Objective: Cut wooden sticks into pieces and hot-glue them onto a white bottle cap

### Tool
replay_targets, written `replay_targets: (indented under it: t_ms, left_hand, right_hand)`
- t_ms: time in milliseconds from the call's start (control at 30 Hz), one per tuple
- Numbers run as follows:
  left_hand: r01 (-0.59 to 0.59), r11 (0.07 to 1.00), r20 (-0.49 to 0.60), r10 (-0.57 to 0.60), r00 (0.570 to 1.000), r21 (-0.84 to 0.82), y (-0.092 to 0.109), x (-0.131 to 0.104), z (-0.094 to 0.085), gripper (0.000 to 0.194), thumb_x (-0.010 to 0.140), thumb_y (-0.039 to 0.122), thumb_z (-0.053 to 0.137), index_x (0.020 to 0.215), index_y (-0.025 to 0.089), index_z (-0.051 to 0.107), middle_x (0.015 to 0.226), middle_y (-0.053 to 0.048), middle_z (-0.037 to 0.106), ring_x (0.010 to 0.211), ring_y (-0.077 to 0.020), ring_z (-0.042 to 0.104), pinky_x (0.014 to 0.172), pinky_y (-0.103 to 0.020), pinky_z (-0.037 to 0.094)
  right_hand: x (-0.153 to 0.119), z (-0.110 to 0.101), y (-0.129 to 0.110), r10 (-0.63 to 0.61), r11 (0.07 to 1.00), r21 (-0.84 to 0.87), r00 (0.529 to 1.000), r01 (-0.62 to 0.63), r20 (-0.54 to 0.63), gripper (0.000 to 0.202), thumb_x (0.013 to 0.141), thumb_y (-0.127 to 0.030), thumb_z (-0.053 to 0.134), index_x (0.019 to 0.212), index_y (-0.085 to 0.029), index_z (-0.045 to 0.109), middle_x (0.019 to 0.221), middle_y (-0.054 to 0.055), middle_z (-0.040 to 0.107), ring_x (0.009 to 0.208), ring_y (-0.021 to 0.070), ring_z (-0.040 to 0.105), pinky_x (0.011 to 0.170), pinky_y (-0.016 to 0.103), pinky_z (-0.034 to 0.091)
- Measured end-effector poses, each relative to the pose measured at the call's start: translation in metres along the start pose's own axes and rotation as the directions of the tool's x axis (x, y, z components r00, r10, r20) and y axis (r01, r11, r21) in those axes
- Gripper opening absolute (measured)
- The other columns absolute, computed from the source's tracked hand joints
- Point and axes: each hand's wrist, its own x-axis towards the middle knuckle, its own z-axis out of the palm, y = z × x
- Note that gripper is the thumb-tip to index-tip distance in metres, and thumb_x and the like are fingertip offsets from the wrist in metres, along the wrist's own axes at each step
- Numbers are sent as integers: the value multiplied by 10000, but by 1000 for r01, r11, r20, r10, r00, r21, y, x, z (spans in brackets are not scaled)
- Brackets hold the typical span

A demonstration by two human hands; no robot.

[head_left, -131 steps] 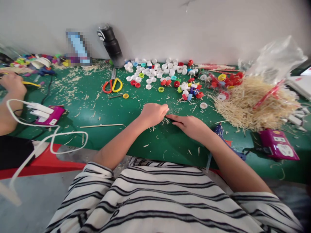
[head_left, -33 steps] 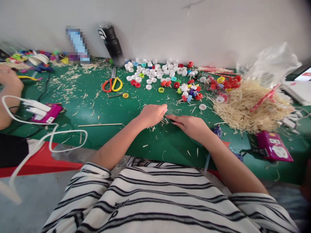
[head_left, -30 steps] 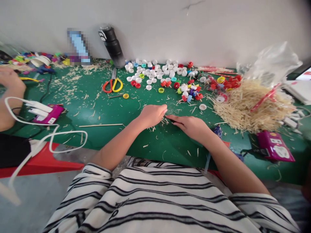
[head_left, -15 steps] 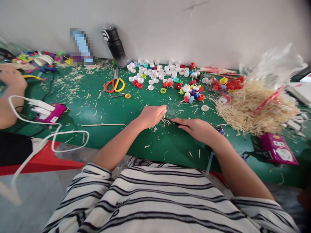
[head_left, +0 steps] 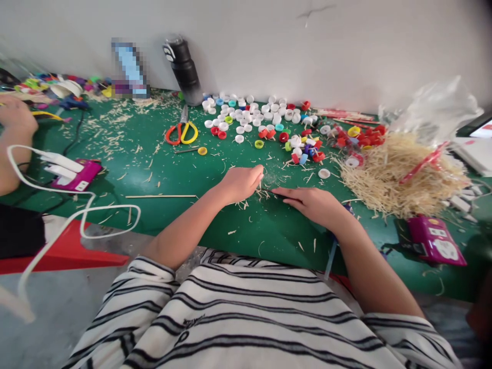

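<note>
My left hand [head_left: 243, 183] is closed in a pinch above the green tabletop, with a short piece of pale wooden stick [head_left: 261, 183] showing below the fingertips. Beside it, my right hand [head_left: 309, 202] grips a thin, dark knife [head_left: 277, 191], its forefinger stretched along the back. The knife's tip points left at the stick; whether they touch is too small to tell. Pale wood shavings [head_left: 264, 195] lie under and between both hands. A long thin wooden stick [head_left: 161, 196] lies on the table left of my left forearm.
Scissors [head_left: 182, 132], a black bottle [head_left: 183, 72] and many plastic bottle caps [head_left: 246, 120] stand or lie toward the wall. On the right is a heap of thin wooden sticks [head_left: 384, 177] near a purple box [head_left: 436, 240]. At left are a white cable [head_left: 111, 236] and another person's arm [head_left: 15, 133].
Both hands stay in nearly the same place and hold the same things. The view has shifted slightly, and the other person's arm at left is a little farther left.
</note>
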Motion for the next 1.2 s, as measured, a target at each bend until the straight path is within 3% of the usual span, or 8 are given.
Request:
replay_targets:
  t_ms: [167, 367, 833, 1200]
  left_hand:
    - [-21, 1000, 3, 21, 1000, 3, 0, 1, 1, 308, 1040, 342, 225, 965, 203, 490, 694, -28, 589, 511, -139, 375, 553, -323, 226]
    - [-45, 998, -8, 46, 999, 38, 3, 3, 1, 331, 1035, 320, 221, 1013, 187, 522, 737, -53, 626, 549, -154, 441, 563, -323, 239]
    - [-38, 994, -31, 42, 999, 102, 4, 4, 3, 345, 1031, 328, 251, 1044, 185, 565, 778, -65, 658, 608, -167, 519, 577, -311, 254]
    - [-40, 993, -29, 43, 999, 115, 3, 0, 2, 323, 1028, 332, 281, 986, 193, 570, 763, -53, 645, 604, -158, 489, 569, -306, 231]
  right_hand:
    - [1, 2, -9, 24, 996, -85, 999, -27, -44, 454, 1068, -458, 349, 1510, -511, 445, 1129, -7, 748, 894, 190, 699, 616, 267, 460]
    - [5, 2, -15, 66, 989, -126, 997, -72, -51, 456, 1065, -462, 355, 1510, -513, 444, 1007, -1, 733, 817, 176, 667, 578, 249, 392]
    - [8, 4, -21, 111, 994, -12, 994, -112, -21, 463, 1061, -450, 374, 1515, -522, 426, 1215, -42, 749, 958, 222, 711, 666, 288, 483]
    - [-1, -3, -15, 126, 992, 13, 991, -127, 36, 463, 1059, -416, 385, 1505, -533, 438, 1229, -53, 748, 970, 236, 727, 724, 323, 541]
